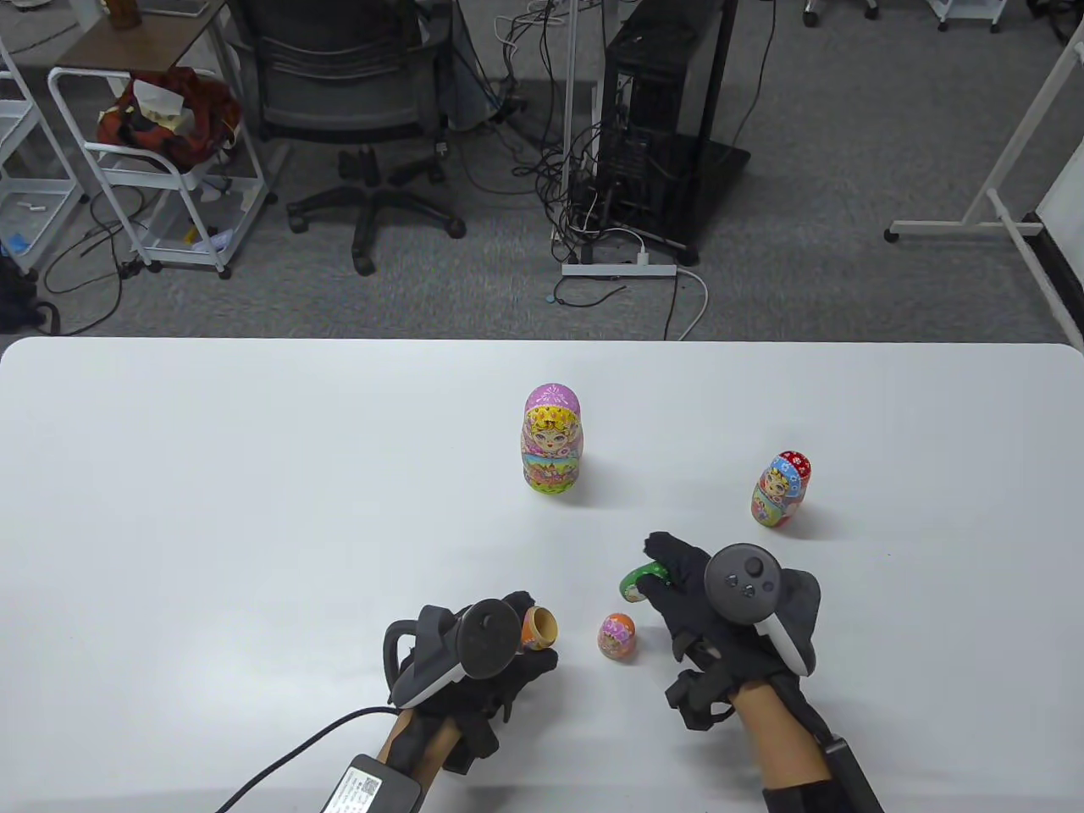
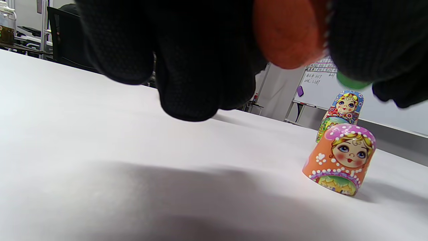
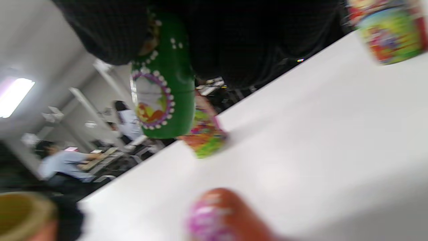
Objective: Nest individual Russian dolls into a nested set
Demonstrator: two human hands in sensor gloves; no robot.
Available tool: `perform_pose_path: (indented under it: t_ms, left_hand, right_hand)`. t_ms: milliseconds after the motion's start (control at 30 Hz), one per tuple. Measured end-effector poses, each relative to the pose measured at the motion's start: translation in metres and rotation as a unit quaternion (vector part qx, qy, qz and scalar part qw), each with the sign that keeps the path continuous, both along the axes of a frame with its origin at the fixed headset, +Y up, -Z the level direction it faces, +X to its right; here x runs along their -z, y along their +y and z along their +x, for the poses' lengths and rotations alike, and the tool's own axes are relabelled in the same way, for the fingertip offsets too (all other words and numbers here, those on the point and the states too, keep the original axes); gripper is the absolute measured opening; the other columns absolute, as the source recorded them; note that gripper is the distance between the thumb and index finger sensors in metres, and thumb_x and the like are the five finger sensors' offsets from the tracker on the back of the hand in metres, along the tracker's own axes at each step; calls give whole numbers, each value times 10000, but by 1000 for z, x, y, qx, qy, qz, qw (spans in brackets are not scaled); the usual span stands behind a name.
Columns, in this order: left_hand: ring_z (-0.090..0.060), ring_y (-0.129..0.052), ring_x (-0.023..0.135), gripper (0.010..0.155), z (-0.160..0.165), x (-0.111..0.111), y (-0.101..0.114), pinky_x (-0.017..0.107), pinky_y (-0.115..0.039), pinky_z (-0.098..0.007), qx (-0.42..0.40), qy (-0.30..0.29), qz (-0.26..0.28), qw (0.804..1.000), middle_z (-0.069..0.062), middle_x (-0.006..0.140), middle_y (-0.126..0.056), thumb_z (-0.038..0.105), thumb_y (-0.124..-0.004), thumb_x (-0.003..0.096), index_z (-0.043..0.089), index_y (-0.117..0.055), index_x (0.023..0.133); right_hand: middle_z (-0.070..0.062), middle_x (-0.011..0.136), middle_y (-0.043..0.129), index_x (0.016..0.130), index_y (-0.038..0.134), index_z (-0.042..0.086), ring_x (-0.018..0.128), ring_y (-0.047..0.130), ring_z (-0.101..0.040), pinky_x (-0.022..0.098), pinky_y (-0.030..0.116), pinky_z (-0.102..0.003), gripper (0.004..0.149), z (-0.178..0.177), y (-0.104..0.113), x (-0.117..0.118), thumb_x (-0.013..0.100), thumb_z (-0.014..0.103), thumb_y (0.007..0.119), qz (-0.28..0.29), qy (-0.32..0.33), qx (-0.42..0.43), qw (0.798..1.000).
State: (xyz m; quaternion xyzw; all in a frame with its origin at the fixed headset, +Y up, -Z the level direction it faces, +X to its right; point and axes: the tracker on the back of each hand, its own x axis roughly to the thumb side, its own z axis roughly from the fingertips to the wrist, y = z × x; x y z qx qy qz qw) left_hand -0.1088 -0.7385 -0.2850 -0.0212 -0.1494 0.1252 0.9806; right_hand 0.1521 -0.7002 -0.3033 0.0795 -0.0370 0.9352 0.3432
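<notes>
My left hand holds an orange doll bottom half, its open mouth facing right; it shows as an orange blur in the left wrist view. My right hand holds a small green doll, also seen in the right wrist view. The orange doll top half stands on the table between my hands, face visible in the left wrist view. A large pink-headed doll stands mid-table. A red-and-blue doll stands to the right.
The table's far edge borders an office floor with a chair, a rolling cart and a computer tower with cables. A cable runs from my left wrist toward the near edge.
</notes>
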Motion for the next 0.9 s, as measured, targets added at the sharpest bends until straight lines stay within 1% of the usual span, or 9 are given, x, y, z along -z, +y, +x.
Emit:
perform_pose_path:
  t_ms: [100, 200, 267, 333, 433, 533, 667, 767, 900]
  left_hand:
    - [-142, -1019, 681, 799, 0, 0, 0, 596, -832, -453, -2, -1, 1, 1000, 11, 842, -942, 695, -790, 352, 208, -685, 976]
    - [-141, -1020, 680, 800, 0, -1, 1, 594, -834, -451, -6, -2, 5, 1000, 14, 842, -942, 696, -789, 350, 209, -684, 976]
    - [-142, -1020, 681, 799, 2, -1, 2, 594, -834, -450, -9, -6, 7, 1000, 15, 842, -943, 695, -790, 351, 210, -684, 976]
    - [-140, -1020, 680, 799, 4, -3, 3, 593, -835, -449, -10, -11, 12, 1000, 15, 842, -942, 695, -790, 349, 210, -685, 975]
    - [-130, -1021, 681, 796, 6, -5, 4, 593, -840, -440, 4, -21, 18, 1000, 22, 843, -940, 693, -790, 351, 215, -679, 978]
    - [-133, -1019, 683, 796, 8, -6, 6, 595, -837, -442, -13, -23, 20, 999, 19, 846, -937, 684, -797, 351, 212, -677, 979]
    - [-131, -1017, 685, 795, 7, -7, 7, 594, -837, -440, -24, -24, 22, 999, 20, 847, -936, 686, -793, 352, 213, -674, 981]
    - [-132, -1019, 681, 794, 6, -7, 7, 592, -839, -439, -24, -25, 25, 999, 17, 844, -938, 682, -798, 352, 210, -678, 979]
    - [-132, -1019, 682, 794, 6, -7, 8, 593, -838, -439, -30, -24, 23, 999, 19, 846, -937, 681, -799, 351, 212, -677, 979]
  right_hand:
    - [-31, 895, 817, 938, 630, 305, 704, 904, -248, 590, 744, -476, 548, -20, 9, -11, 446, 466, 809, 40, 52, 20, 998]
    - [-25, 892, 819, 934, 634, 307, 699, 907, -243, 588, 747, -476, 544, -34, 11, -18, 446, 471, 807, 59, 78, 5, 995]
    - [-20, 868, 840, 926, 649, 300, 675, 921, -238, 574, 756, -475, 545, -41, 10, -22, 439, 488, 807, 74, 70, -11, 995]
    - [-11, 839, 859, 918, 659, 291, 650, 933, -228, 562, 767, -470, 552, -47, 7, -23, 433, 509, 806, 69, 81, -32, 994]
    - [-13, 824, 868, 912, 666, 286, 642, 938, -230, 558, 769, -472, 555, -51, 5, -24, 427, 515, 809, 71, 80, -35, 994]
    - [-12, 825, 867, 912, 664, 286, 644, 938, -229, 556, 772, -469, 550, -53, 3, -25, 431, 511, 806, 70, 81, -42, 993]
    - [-23, 887, 824, 926, 645, 312, 707, 912, -248, 583, 751, -480, 527, -55, -1, -23, 449, 476, 799, 38, 118, -30, 992]
    - [-25, 857, 854, 921, 665, 302, 672, 931, -247, 571, 761, -480, 523, -56, -3, -23, 451, 498, 785, 33, 120, -28, 992]
    - [-38, 899, 822, 951, 635, 313, 717, 907, -268, 592, 737, -501, 541, -52, -7, -20, 466, 528, 739, 8, 133, -3, 991]
